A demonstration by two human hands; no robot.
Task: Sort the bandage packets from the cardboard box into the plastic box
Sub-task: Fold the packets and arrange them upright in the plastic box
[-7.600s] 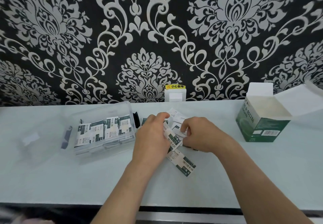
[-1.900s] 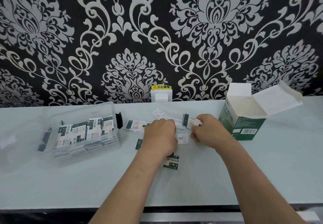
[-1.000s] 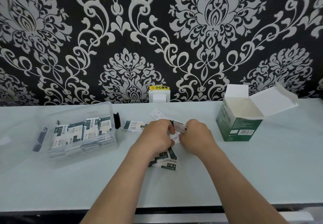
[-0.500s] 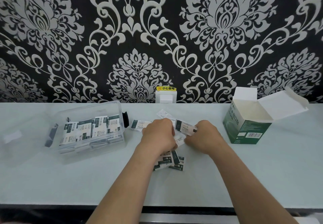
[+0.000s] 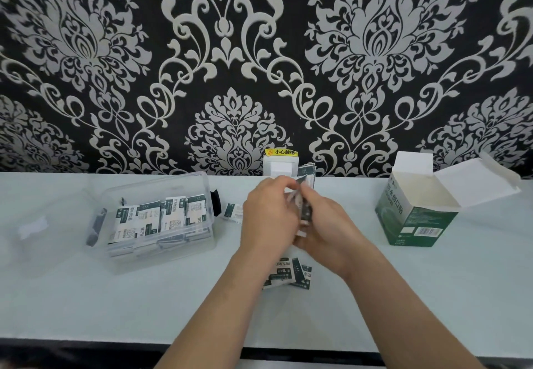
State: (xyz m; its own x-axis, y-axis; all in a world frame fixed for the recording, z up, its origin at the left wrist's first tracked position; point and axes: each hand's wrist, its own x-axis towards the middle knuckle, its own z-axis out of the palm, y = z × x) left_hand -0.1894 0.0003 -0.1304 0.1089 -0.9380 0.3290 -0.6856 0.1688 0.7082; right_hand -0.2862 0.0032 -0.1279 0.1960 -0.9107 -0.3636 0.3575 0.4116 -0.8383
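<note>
Head view shows both hands close together over the middle of the worktop (image 5: 432, 296). The left hand (image 5: 268, 216) and the right hand (image 5: 326, 227) have fingers curled tight on a bunch of bandage packets (image 5: 306, 177), held up on end. Loose packets (image 5: 291, 275) lie under the wrists, and 1 lone packet (image 5: 232, 212) lies just beside the plastic box (image 5: 161, 180). That box sits left, open, with packets in rows inside. The cardboard box (image 5: 415, 218) stands right, flaps open, a wide stretch of worktop between it and the hands. Both boxes sit well back from the front edge.
</note>
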